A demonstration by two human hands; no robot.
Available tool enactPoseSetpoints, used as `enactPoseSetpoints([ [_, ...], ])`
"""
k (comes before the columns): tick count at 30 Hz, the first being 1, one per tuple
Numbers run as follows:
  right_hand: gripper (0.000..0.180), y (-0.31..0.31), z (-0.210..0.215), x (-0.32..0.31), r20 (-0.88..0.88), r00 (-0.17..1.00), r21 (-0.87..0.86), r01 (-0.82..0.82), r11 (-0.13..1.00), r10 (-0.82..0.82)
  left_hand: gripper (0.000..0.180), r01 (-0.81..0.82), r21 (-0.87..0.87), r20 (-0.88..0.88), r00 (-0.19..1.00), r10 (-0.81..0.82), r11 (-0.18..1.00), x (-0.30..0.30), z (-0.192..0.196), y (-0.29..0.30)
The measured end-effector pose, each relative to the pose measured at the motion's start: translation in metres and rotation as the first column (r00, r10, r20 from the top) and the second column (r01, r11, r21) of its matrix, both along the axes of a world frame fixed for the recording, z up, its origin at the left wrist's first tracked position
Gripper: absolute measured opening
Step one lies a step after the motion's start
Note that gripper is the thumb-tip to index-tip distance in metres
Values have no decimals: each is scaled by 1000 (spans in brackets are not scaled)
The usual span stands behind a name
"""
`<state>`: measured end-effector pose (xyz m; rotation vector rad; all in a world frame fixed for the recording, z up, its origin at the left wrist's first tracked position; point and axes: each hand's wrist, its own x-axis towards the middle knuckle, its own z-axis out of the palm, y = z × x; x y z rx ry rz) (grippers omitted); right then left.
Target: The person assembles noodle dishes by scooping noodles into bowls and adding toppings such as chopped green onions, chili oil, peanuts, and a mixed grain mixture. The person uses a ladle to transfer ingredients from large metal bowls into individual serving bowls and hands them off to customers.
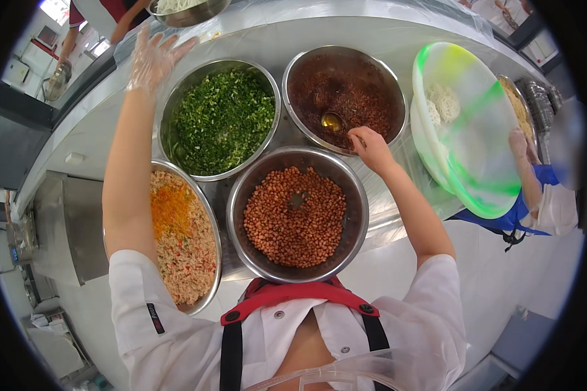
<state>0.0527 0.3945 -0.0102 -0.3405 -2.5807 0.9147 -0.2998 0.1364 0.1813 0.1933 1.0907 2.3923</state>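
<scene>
On the left, the left hand [151,60] in a thin clear glove is raised above the steel counter [346,32], fingers spread apart and holding nothing, just beside the bowl of chopped greens [220,118]. Below it stands a bowl of orange-and-white mix [182,238], then a bowl of peanuts [297,215]. To the right, the right hand [370,147] has its fingers closed on the handle of a metal spoon [332,121], which dips into the bowl of dark red chili sauce [344,96]. The spoon looks stiff, light and probably oily, so a grip high on the handle seems best.
</scene>
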Motion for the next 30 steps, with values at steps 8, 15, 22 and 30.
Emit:
enactPoseSetpoints([
  [8,16,-2,16,21,61,998,-404,54,913,-32,52,142,1,-1,990,-142,990,-24,-22,41],
  [15,18,20,3,25,-27,984,-744,100,661,-179,48,95,-166,41,995,-90,981,-3,-36,24],
  [22,20,34,27,29,-73,924,-847,141,512,-375,56,127,-90,77,990,-120,988,87,-55,-48],
  [30,22,-28,62,73,-99,959,-886,37,462,-266,68,-71,-158,166,981,97,985,201,-96,-150],
])
